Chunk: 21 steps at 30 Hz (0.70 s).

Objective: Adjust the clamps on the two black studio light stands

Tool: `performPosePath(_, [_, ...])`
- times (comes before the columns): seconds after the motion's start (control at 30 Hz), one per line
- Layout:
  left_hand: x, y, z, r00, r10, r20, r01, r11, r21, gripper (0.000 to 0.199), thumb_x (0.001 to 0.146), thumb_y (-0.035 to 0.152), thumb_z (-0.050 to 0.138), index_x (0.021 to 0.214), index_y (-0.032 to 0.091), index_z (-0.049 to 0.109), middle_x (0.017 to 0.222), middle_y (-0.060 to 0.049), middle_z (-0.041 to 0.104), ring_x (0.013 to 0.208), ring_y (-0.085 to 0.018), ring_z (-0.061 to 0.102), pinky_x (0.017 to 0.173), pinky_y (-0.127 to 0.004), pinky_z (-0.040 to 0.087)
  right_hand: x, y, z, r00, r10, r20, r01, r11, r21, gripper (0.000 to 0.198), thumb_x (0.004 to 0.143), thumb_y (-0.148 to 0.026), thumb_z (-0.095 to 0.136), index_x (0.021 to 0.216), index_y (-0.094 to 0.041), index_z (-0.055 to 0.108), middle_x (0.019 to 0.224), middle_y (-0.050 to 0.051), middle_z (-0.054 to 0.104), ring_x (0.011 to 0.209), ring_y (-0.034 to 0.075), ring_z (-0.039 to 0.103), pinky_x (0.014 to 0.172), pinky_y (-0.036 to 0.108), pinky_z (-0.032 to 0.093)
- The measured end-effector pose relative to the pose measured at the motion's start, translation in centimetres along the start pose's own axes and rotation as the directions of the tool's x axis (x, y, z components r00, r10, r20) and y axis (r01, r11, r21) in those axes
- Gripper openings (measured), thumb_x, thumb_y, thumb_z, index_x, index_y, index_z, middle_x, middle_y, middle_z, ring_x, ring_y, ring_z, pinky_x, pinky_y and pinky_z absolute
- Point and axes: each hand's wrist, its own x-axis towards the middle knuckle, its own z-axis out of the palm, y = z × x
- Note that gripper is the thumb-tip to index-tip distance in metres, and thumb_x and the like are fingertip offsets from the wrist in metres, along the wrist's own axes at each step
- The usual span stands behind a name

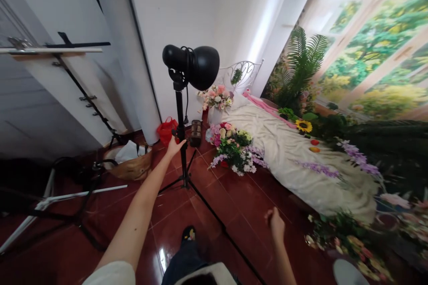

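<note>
Upright in front of me is a black light stand (183, 160), with a black studio lamp (204, 67) mounted on top. A cable is looped around the lamp and hangs down beside the pole. My left hand (175, 144) reaches forward and is wrapped round the pole at its middle joint. Low on the right, my right hand (276, 223) hangs over the floor with its fingers curled in; nothing shows in it. One long leg of the stand runs across the floor toward me, between my foot and that hand.
Beyond the stand lie a red bag (166, 131) and a small brown chest (195, 133). To the left are a woven basket (129, 162) and a backdrop frame (90, 98). Flower bunches (230, 142) edge a cream-draped bed (277, 147). Red tiles (230, 200) cover the floor.
</note>
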Motion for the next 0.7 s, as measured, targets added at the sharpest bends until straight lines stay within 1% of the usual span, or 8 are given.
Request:
performPosePath(0.07, [1.2,0.4,0.9,0.997,-0.053,0.054,0.058,0.994,-0.091,0.04,0.066,0.037,0.072,0.096,0.013,0.062,0.098,-0.01,0.067,0.094,-0.022,0.062,0.089,-0.038,0.047,1.5,-2.1,6.5,0.984,-0.045,0.171,0.036,0.998,0.053,0.06,0.071,-0.076,0.032,0.05,-0.023,0.048,0.044,0.004,0.053,0.041,0.019,0.052,0.043,0.031,0.042])
performPosePath(0.1, [1.5,0.5,1.4,0.994,-0.089,0.066,0.097,0.986,-0.135,0.036,0.067,0.039,0.07,0.091,0.013,0.063,0.091,-0.01,0.068,0.09,-0.023,0.063,0.086,-0.038,0.049,1.8,-3.2,9.2,0.959,-0.096,0.268,0.08,0.994,0.07,0.059,0.071,-0.076,0.035,0.051,-0.022,0.049,0.046,0.003,0.053,0.042,0.018,0.052,0.044,0.03,0.042])
performPosePath(0.2, [1.8,0.2,2.3,0.984,-0.171,0.044,0.176,0.96,-0.216,0.032,0.071,0.042,0.067,0.084,0.013,0.065,0.08,-0.01,0.069,0.087,-0.024,0.065,0.082,-0.04,0.051,2.5,-6.8,16.0,0.836,-0.248,0.489,0.242,0.967,0.077,0.051,0.074,-0.069,0.042,0.06,-0.022,0.052,0.049,0.0,0.054,0.044,0.015,0.051,0.046,0.027,0.041])
performPosePath(0.27, [1.8,-0.4,2.5,0.985,-0.172,0.03,0.174,0.955,-0.239,0.031,0.072,0.042,0.066,0.084,0.013,0.065,0.082,-0.01,0.069,0.089,-0.024,0.065,0.083,-0.04,0.051,3.2,-9.9,19.8,0.767,-0.3,0.567,0.321,0.945,0.067,0.042,0.077,-0.062,0.045,0.069,-0.022,0.053,0.052,-0.002,0.055,0.046,0.015,0.051,0.048,0.025,0.041])
performPosePath(0.37, [1.9,-1.1,2.2,0.995,-0.093,0.033,0.098,0.956,-0.278,0.03,0.071,0.04,0.068,0.088,0.016,0.065,0.092,-0.01,0.07,0.095,-0.022,0.064,0.087,-0.039,0.05,4.5,-15.3,25.1,0.683,-0.381,0.623,0.455,0.889,0.045,0.028,0.083,-0.048,0.045,0.085,-0.021,0.054,0.061,-0.002,0.058,0.051,0.014,0.053,0.053,0.024,0.042])
performPosePath(0.47, [2.0,-1.4,1.9,0.998,-0.045,0.033,0.053,0.952,-0.302,0.031,0.072,0.04,0.068,0.09,0.016,0.065,0.092,-0.01,0.07,0.094,-0.022,0.064,0.088,-0.039,0.05,5.6,-20.7,30.0,0.582,-0.465,0.668,0.649,0.76,-0.037,0.024,0.084,-0.028,0.045,0.105,-0.018,0.051,0.079,0.002,0.063,0.064,0.014,0.058,0.064,0.024,0.045])
performPosePath(0.6, [1.7,-1.1,1.6,0.996,-0.084,0.022,0.086,0.942,-0.323,0.034,0.071,0.043,0.067,0.088,0.014,0.066,0.08,-0.011,0.07,0.087,-0.023,0.066,0.082,-0.04,0.052,5.9,-26.1,35.2,0.433,-0.486,0.759,0.85,0.501,-0.164,0.055,0.076,-0.01,0.052,0.13,-0.016,0.037,0.121,0.013,0.056,0.098,0.017,0.06,0.081,0.026,0.045])
performPosePath(0.7, [1.5,-0.8,1.4,0.995,-0.096,0.011,0.094,0.933,-0.346,0.035,0.069,0.044,0.069,0.087,0.014,0.066,0.075,-0.011,0.07,0.085,-0.023,0.066,0.079,-0.04,0.053,6.0,-28.5,37.8,0.405,-0.389,0.827,0.902,0.317,-0.292,0.052,0.074,-0.009,0.055,0.125,-0.014,0.044,0.118,0.017,0.059,0.101,0.024,0.061,0.082,0.032,0.046])
